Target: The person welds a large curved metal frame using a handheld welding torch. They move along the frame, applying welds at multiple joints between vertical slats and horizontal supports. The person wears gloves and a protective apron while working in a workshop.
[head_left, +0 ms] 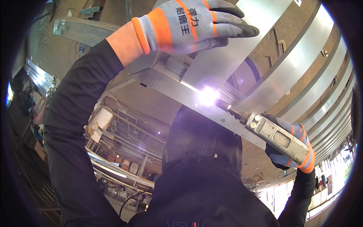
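My left hand point(189, 24), in a grey glove with orange bands and dark fingertips, is closed over a shiny metal strip point(215, 64) at the top of the view. My right hand point(293, 149), in the same kind of glove, grips a grey hand-held welding tool point(272, 136) at the lower right. The tool's dark nozzle points up and left. At its tip a bright white arc point(207, 96) glares where the strip meets a long metal profile point(162, 81). Both sleeves are black.
Several more curved shiny metal strips point(321, 79) fan out on the right. Metal frames and racks point(121, 136) with small items lie at the lower left. A grey metal beam point(81, 30) sits at the upper left. Bright windows point(321, 185) show at the lower right.
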Demonstrator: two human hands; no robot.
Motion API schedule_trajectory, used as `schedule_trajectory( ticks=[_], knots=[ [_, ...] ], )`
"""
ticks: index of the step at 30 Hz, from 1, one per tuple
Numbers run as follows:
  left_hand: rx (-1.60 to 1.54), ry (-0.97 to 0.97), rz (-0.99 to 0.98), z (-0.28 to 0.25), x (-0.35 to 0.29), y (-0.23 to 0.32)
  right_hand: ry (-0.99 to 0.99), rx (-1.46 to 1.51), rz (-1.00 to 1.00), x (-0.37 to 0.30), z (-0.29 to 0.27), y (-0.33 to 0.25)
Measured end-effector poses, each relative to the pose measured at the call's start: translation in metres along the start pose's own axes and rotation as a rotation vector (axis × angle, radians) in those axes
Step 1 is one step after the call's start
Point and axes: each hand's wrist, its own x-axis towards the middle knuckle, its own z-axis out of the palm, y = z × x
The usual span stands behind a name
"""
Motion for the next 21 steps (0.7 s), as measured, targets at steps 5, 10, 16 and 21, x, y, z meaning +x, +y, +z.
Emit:
schedule_trajectory(
  ticks=[5, 10, 16, 21],
  knots=[
    [-0.11, 0.01, -0.064, -0.009, 0.01, 0.003, 0.045, -0.073, -0.169, -0.004, 0.003, 0.011],
    [-0.141, -0.222, -0.203, -0.04, 0.024, 0.016, 0.243, -0.585, -0.321, -0.028, -0.011, 0.021],
    [-0.105, -0.299, -0.087, 0.003, 0.091, 0.051, 0.366, -0.296, -0.205, -0.086, -0.024, 0.058],
    [-0.061, -0.46, 0.126, 0.04, 0.118, 0.057, 0.303, -0.2, -0.239, -0.099, -0.026, 0.087]
  ],
)
